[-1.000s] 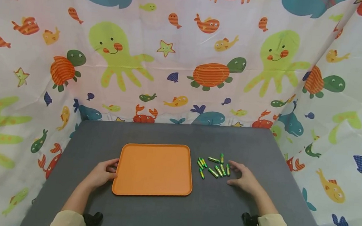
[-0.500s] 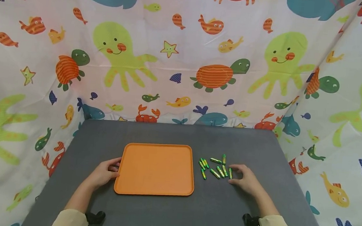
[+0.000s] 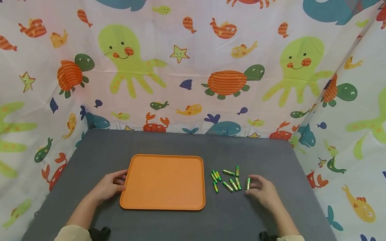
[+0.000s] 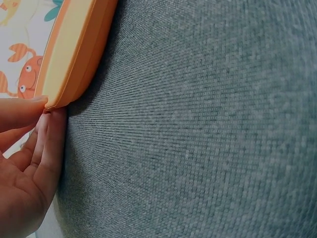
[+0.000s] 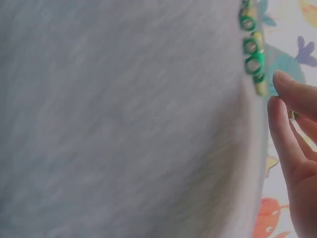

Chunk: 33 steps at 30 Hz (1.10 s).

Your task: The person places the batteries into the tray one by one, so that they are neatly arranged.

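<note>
Right hand (image 3: 263,191) rests on the dark grey fabric-covered table (image 3: 183,227), at about 3 o'clock from the loose cluster of small green-and-yellow cylindrical batteries (image 3: 229,179). One green battery (image 3: 248,183) sits apart from the rest, standing roughly 12-to-6, right against the right fingertips (image 3: 250,187). Thumb and forefinger look closed around it, but the head view is too small to confirm a real pinch; the right wrist view is blurred and shows only straight fingers (image 5: 285,129) just beside the row of battery ends (image 5: 251,49). So grip: cannot tell.

The other batteries lie flat on the table at mixed angles, none stacked, between the right hand and the tray, close to the tray's right edge but not touching it. Green bodies, yellowish ends, glossy.

Left hand (image 3: 109,185) is at the flat orange rectangular plastic tray (image 3: 164,183), 9 o'clock side near the lower left corner. In the left wrist view the thumb (image 4: 22,111) lies on the tray rim (image 4: 74,59) and the fingers (image 4: 47,148) press under its edge, a light pinch on the rim.

The tray lies flat mid-table, rounded corners, low raised lip.
</note>
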Available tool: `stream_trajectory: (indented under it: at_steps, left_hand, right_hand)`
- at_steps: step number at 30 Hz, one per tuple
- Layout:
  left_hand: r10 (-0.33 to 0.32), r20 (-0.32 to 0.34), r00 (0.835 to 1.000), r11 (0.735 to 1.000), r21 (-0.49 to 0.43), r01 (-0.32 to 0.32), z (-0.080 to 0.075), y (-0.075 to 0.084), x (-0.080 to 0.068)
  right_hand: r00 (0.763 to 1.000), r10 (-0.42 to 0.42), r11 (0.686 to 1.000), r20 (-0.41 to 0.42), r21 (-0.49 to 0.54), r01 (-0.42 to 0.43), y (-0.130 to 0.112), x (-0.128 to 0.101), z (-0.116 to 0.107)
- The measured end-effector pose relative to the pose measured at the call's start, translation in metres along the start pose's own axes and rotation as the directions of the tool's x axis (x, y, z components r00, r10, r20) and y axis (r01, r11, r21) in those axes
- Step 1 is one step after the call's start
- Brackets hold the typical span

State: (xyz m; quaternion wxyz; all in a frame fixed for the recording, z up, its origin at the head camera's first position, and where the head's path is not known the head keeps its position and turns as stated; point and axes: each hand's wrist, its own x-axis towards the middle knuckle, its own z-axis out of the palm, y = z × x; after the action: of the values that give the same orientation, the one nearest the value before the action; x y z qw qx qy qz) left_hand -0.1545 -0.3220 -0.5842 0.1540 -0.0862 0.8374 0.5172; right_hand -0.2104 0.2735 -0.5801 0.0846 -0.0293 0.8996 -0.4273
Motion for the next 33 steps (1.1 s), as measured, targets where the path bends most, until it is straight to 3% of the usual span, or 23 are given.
stream_trajectory:
  at_steps: [8, 16, 25, 33]
  left_hand:
    - [-0.006, -0.004, 1.000, 1.000, -0.020, 0.006, 0.001, -0.003, 0.002]
    - [-0.015, 0.003, 1.000, 0.999, -0.034, 0.015, 0.001, -0.007, 0.002]
    - [-0.023, -0.007, 1.000, 0.999, -0.050, 0.023, 0.001, -0.007, 0.003]
    - [0.009, 0.010, 1.000, 0.997, -0.075, -0.008, 0.000, -0.008, -0.001]
  right_hand:
    - [0.999, -0.031, 1.000, -0.011, -0.004, 0.031, -0.038, -0.005, 0.002]
    - [0.997, -0.075, 0.996, 0.036, 0.046, 0.074, -0.073, -0.005, 0.015]
    - [0.991, -0.130, 0.987, 0.016, 0.102, 0.128, -0.094, -0.003, 0.032]
    - [0.990, -0.138, 0.986, 0.040, 0.103, 0.133, -0.104, 0.000, 0.044]
